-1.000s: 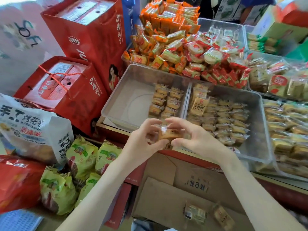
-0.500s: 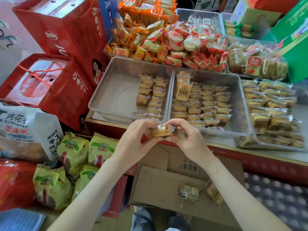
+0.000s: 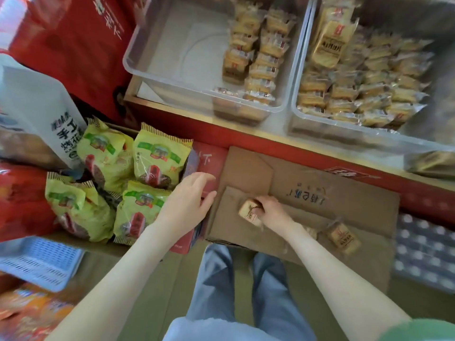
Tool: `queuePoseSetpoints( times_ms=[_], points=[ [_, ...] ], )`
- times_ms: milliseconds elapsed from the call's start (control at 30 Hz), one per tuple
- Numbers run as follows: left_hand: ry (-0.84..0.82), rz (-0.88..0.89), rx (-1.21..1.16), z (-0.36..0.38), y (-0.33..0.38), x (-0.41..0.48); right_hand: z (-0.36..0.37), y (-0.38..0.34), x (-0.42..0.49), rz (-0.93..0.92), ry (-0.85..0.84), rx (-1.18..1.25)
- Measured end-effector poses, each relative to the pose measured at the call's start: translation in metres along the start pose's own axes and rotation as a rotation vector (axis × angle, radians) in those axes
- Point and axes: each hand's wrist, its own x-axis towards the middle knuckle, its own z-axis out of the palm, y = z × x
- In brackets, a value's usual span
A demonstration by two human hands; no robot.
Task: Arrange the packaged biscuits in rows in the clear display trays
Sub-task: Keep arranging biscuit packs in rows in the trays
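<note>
The left hand (image 3: 189,200) and right hand (image 3: 273,212) are bare, as are both forearms; the left arm is uncovered down to the bottom edge of the view. A green sleeve (image 3: 423,331) covers the right upper arm at the lower right corner. The legs wear loose, pale blue trousers (image 3: 214,279) with soft folds.

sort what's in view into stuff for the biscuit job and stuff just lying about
Job: right hand gripping a biscuit pack; loose pack on the cardboard box; left tray; right tray.
Lying about: green snack bags; red gift box; blue basket; white bag.
</note>
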Motion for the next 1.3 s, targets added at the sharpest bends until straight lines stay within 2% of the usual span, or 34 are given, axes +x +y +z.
queuePoseSetpoints(
  times_ms=[67, 133, 233, 300, 400, 433, 467, 567, 633, 700, 800, 867, 1000, 1067, 1133, 1233, 1300],
  points=[
    [0.025, 0.027, -0.007, -0.002, -0.005, 0.001, -0.001, -0.01, -0.001, -0.06, 0.059, -0.168],
    [0.117, 0.082, -0.02, -0.013, -0.005, 0.008, -0.013, -0.032, -0.012, -0.197, 0.181, -0.176],
    [0.366, 0.181, -0.042, -0.04, -0.002, 0.037, -0.057, -0.083, -0.032, -0.632, 0.576, -0.069],
    [0.505, 0.208, -0.025, -0.061, -0.002, 0.063, -0.096, -0.116, -0.036, -0.868, 0.824, -0.091],
    [0.561, 0.155, 0.092, -0.086, -0.014, 0.103, -0.154, -0.154, -0.017, -0.956, 1.032, -0.261],
    [0.521, 0.123, 0.156, -0.092, -0.019, 0.118, -0.171, -0.161, -0.004, -0.921, 1.013, -0.337],
    [0.457, 0.093, 0.218, -0.096, -0.025, 0.131, -0.185, -0.166, 0.011, -0.859, 0.9, -0.411],
    [0.268, 0.061, 0.313, -0.105, -0.038, 0.155, -0.214, -0.175, 0.051, -0.506, 0.32, -0.581],
    [0.203, 0.091, 0.346, -0.106, -0.044, 0.157, -0.217, -0.181, 0.07, -0.373, 0.167, -0.802],
    [0.154, 0.115, 0.352, -0.107, -0.046, 0.152, -0.213, -0.19, 0.08, -0.363, 0.166, -0.921],
    [0.11, 0.102, 0.311, -0.111, -0.046, 0.151, -0.206, -0.2, 0.082, -0.391, 0.227, -0.842],
    [0.038, 0.055, 0.283, -0.116, -0.043, 0.152, -0.206, -0.2, 0.078, -0.384, 0.264, -0.65],
    [-0.008, 0.012, 0.189, -0.122, -0.04, 0.151, -0.219, -0.198, 0.051, -0.306, 0.281, 0.01],
    [-0.002, -0.044, 0.088, -0.127, -0.033, 0.152, -0.227, -0.197, 0.032, -0.312, 0.3, 0.175],
    [0.043, -0.099, -0.085, -0.135, -0.017, 0.15, -0.234, -0.193, 0.011, -0.347, 0.31, 0.273],
    [0.104, -0.179, -0.605, -0.148, 0.019, 0.139, -0.246, -0.189, -0.026, -0.427, 0.317, 0.46],
    [0.153, -0.203, -0.862, -0.157, 0.042, 0.13, -0.251, -0.187, -0.055, -0.48, 0.322, 0.572]
  ],
)
